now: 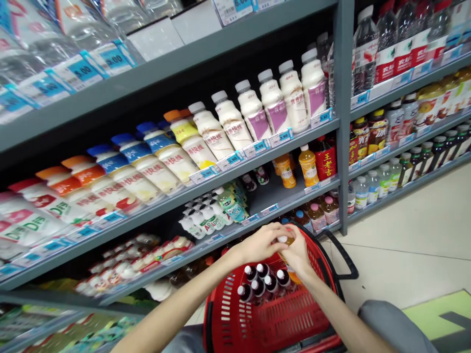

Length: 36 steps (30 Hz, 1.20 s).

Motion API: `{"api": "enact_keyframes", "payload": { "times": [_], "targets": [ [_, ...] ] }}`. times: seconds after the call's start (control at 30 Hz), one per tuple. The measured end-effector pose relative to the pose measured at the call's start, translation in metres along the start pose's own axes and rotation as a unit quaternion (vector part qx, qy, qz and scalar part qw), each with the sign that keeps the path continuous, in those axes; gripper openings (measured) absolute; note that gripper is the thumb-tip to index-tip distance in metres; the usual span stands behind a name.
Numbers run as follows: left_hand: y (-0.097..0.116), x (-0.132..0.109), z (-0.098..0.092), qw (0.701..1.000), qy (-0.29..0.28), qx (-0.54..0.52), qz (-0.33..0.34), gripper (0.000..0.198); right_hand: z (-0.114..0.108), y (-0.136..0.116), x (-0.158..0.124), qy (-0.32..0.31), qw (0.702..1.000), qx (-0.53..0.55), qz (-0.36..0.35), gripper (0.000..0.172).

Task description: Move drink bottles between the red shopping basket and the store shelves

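Note:
Over the far side of a red shopping basket point(235, 321), both hands close on an orange juice bottle point(293, 275) with a white cap. My left hand point(263, 240) reaches in from the left, its fingers curled over the bottle's top beside the cap. Wrapped round the bottle's upper part from the right is my right hand point(297, 251), which hides much of the bottle. Directly below and left of the hands, several dark bottles point(258, 285) with white caps stand grouped in the basket.
Shelving rises in front, with milk-drink bottles point(224, 127) lined along the middle shelf. More orange juice bottles point(308, 166) stand lower, beside a red bottle point(326, 159). Small white bottles point(209, 215) sit left of them. The basket's black handle point(344, 260) sticks out over the tiled floor point(408, 235).

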State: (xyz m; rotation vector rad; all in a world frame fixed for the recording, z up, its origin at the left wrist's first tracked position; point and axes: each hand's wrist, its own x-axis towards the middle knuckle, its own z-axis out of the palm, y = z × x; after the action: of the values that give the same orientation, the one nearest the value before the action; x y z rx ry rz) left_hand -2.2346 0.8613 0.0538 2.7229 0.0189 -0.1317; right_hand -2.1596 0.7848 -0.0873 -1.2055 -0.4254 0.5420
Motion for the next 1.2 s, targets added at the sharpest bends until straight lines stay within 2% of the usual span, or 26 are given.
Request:
{"api": "enact_keyframes", "payload": {
  "times": [0.1,0.2,0.37,0.43,0.5,0.57,0.63,0.73,0.87,0.97,1.03,1.1,1.2],
  "targets": [
    [-0.011,-0.008,0.000,1.000,0.011,-0.013,-0.017,0.032,0.003,-0.002,-0.005,-0.030,0.999,-0.019,-0.014,0.053],
    [-0.016,-0.012,0.000,0.999,0.026,-0.015,-0.030,0.027,0.005,-0.005,-0.010,-0.053,0.998,-0.014,-0.007,0.055],
    [-0.004,-0.018,-0.006,0.998,0.038,0.039,-0.035,0.019,0.005,-0.014,-0.010,-0.100,0.995,-0.009,-0.015,0.073],
    [0.002,-0.019,-0.016,0.995,0.059,0.064,-0.044,0.021,0.004,-0.016,-0.008,-0.120,0.992,-0.006,-0.033,0.082],
    [0.008,-0.019,-0.029,0.992,0.090,0.075,-0.046,0.024,0.001,-0.016,-0.006,-0.129,0.989,-0.051,-0.051,0.087],
    [0.012,-0.020,-0.043,0.989,0.122,0.072,-0.049,0.025,-0.003,-0.015,-0.005,-0.125,0.978,-0.154,-0.067,0.083],
    [0.015,-0.020,-0.056,0.983,0.161,0.066,-0.057,0.026,-0.005,-0.013,-0.004,-0.113,0.955,-0.260,-0.081,0.071],
    [0.020,-0.019,-0.067,0.971,0.222,0.047,-0.077,0.026,-0.007,-0.012,-0.002,-0.102,0.942,-0.301,-0.112,0.061],
    [0.023,-0.012,-0.061,0.964,0.245,-0.028,-0.096,0.029,-0.012,-0.013,0.006,-0.080,0.949,-0.262,-0.153,0.062],
    [0.021,-0.004,-0.049,0.965,0.248,-0.052,-0.069,0.031,-0.022,-0.012,0.014,-0.069,0.943,-0.277,-0.174,0.066],
    [0.015,0.001,-0.042,0.958,0.274,-0.076,-0.046,0.029,-0.029,-0.012,0.018,-0.068,0.938,-0.284,-0.185,0.070],
    [0.009,0.006,-0.037,0.944,0.310,-0.106,-0.037,0.025,-0.034,-0.015,0.019,-0.048,0.938,-0.284,-0.193,0.078],
    [0.005,0.013,-0.037,0.924,0.358,-0.126,-0.049,0.022,-0.040,-0.020,0.021,0.020,0.936,-0.289,-0.199,0.097]
  ]
}}
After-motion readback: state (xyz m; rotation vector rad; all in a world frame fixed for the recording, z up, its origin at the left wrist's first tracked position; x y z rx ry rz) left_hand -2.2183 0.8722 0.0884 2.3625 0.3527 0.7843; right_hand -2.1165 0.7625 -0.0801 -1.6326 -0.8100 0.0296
